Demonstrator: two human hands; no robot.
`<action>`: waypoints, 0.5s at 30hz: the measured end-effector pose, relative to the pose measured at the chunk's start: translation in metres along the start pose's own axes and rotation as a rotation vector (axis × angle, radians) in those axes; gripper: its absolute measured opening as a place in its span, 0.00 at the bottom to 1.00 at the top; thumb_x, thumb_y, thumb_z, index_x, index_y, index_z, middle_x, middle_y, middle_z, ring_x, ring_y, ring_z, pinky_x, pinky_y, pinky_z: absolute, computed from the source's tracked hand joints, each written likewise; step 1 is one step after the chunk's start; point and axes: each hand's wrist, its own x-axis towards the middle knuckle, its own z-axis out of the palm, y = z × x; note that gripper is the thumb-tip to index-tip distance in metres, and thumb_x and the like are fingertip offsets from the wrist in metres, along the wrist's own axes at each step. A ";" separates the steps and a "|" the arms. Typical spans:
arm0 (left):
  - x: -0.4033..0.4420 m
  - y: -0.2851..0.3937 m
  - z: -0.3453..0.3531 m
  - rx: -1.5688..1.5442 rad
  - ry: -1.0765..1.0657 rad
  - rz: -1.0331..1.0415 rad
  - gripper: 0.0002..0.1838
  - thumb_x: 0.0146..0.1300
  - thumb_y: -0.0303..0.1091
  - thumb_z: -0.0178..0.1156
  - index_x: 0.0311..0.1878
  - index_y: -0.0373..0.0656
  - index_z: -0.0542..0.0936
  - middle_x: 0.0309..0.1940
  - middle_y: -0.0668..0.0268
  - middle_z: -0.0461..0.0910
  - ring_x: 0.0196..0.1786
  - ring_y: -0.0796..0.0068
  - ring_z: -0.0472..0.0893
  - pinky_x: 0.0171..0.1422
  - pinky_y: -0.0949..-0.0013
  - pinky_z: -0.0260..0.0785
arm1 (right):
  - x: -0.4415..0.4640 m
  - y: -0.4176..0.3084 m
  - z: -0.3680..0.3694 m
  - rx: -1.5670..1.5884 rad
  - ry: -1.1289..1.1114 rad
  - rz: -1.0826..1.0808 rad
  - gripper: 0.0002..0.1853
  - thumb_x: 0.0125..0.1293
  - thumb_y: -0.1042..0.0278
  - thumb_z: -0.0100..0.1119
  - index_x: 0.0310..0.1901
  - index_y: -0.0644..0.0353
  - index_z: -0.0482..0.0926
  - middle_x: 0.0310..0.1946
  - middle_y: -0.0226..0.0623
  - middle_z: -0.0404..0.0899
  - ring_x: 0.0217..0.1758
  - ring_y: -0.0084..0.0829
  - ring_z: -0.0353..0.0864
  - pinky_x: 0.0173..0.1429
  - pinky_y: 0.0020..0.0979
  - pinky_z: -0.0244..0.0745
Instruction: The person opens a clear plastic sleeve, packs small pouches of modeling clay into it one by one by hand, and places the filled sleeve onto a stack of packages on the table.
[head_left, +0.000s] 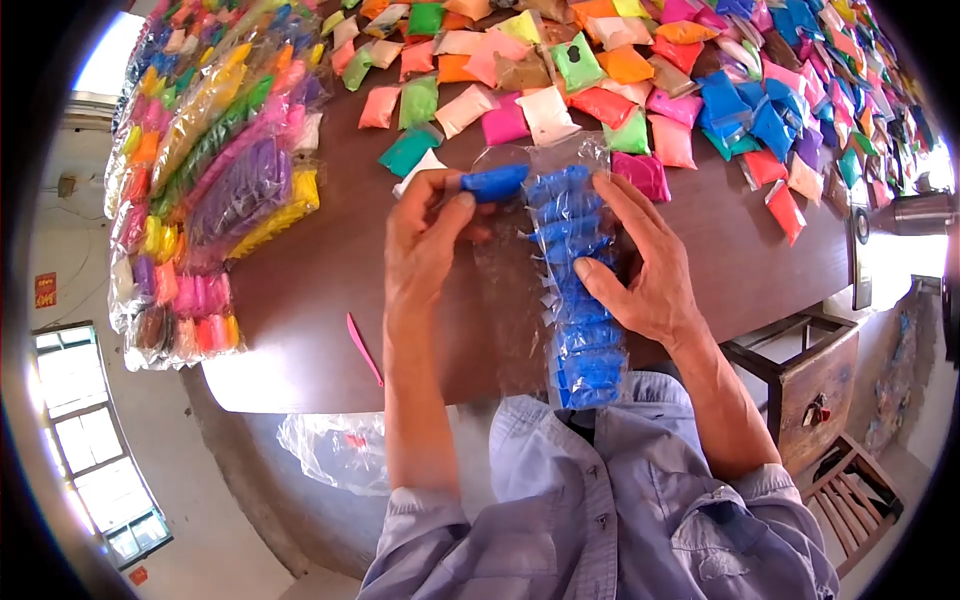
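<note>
My left hand (425,235) pinches a small blue packet (497,183) between thumb and fingers, at the upper left of a long clear plastic bag (515,340). Inside that bag, a column of several blue packets (575,285) lies stacked along its right side, reaching down to my lap. My right hand (648,280) grips the bag's right side, its thumb pressed over the blue packets and its fingers near the top edge. The bag's left half looks flat. A white packet (420,170) lies on the table just behind my left hand.
Loose packets of many colours (520,70) cover the back of the brown table (310,290). Filled clear bags (235,190) are piled at the left. A pink plastic blade-like tool (365,349) lies near the front edge. A wooden drawer (815,385) stands open at right.
</note>
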 end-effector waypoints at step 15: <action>0.017 -0.002 0.013 0.175 -0.143 0.087 0.12 0.78 0.22 0.61 0.61 0.38 0.84 0.50 0.66 0.88 0.45 0.79 0.86 0.53 0.71 0.82 | 0.000 0.000 0.001 -0.003 0.000 -0.017 0.43 0.59 0.65 0.78 0.78 0.59 0.76 0.78 0.56 0.74 0.82 0.53 0.74 0.82 0.44 0.72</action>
